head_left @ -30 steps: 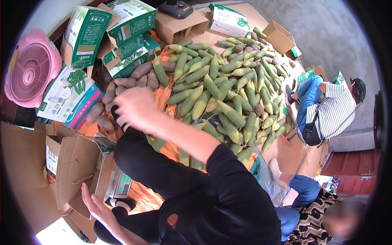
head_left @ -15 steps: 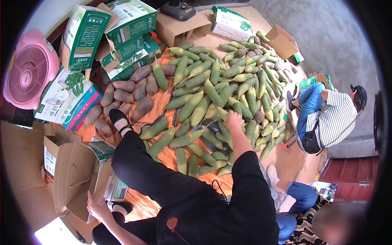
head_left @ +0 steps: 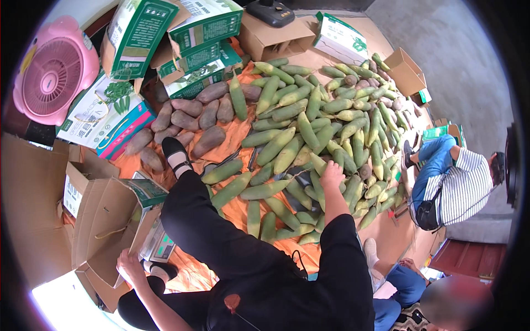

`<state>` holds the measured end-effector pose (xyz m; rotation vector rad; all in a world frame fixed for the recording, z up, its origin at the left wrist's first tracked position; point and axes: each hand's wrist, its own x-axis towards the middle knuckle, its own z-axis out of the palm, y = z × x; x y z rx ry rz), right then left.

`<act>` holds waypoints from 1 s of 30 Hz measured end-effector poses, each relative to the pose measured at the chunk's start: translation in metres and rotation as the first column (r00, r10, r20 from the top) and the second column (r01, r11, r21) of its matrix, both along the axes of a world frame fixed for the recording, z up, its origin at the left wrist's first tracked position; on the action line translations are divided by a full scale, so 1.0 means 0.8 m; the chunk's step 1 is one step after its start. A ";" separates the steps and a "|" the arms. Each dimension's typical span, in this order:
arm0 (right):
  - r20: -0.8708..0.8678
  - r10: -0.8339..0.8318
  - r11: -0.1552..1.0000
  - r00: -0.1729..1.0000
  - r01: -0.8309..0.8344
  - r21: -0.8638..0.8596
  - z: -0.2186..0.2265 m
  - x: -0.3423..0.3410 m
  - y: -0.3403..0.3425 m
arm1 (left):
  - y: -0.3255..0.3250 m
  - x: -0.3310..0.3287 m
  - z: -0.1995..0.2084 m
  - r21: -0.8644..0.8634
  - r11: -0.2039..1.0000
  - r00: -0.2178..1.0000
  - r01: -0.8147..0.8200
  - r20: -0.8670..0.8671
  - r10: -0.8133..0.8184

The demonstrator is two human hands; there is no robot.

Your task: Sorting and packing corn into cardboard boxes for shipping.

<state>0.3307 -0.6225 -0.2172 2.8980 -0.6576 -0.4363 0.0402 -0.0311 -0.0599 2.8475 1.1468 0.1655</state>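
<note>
My right hand (head_left: 332, 175) is over the heap, its fingers closed round one end of a green radish (head_left: 318, 163). Many more green radishes (head_left: 276, 144) lie around it on an orange sheet (head_left: 232, 132). At lower left, my left hand (head_left: 130, 268) holds the edge of an opened cardboard box (head_left: 102, 220), fingers partly hidden by its wall. A pale green shape, perhaps a radish, shows inside that box. Beside it stands a scale (head_left: 161, 243) with a lit display, partly covered by the box.
Purplish-brown roots (head_left: 208, 140) lie left of the heap. Green-and-white cartons (head_left: 196, 33) are stacked behind, near a pink fan (head_left: 55, 71). A person in a striped shirt (head_left: 464, 185) crouches at right; another sits at lower right. My black-clad leg (head_left: 204, 209) crosses the middle.
The whole view has shifted, so the scene sits farther right. My right hand stays at the same radish, and my left hand stays at the box edge with its fingers drawn closer together.
</note>
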 end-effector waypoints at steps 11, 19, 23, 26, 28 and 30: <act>0.087 0.226 0.958 0.970 -0.237 0.161 0.046 -0.029 0.037 | -0.006 0.009 0.008 -0.014 0.998 0.997 0.057 -0.052 -0.057; 0.547 0.333 0.422 0.768 -0.641 0.641 0.193 0.015 0.208 | -0.017 0.013 0.020 -0.026 0.996 0.997 0.080 0.013 -0.080; 0.620 0.405 0.048 0.672 -0.693 0.720 0.333 -0.005 0.380 | -0.011 -0.006 0.017 -0.074 0.996 0.999 0.043 -0.015 -0.044; 0.800 0.488 -0.258 0.348 -0.819 0.513 0.379 -0.022 0.483 | -0.010 -0.003 0.020 -0.091 0.995 0.998 0.043 -0.039 -0.047; 0.884 0.459 -0.446 0.087 -0.838 0.314 0.402 -0.050 0.554 | -0.007 -0.005 0.008 -0.041 0.997 0.998 0.062 -0.007 -0.062; 0.915 0.384 -0.558 0.127 -0.758 0.339 0.379 -0.087 0.619 | -0.005 -0.001 0.010 -0.059 0.995 0.993 0.078 -0.083 -0.083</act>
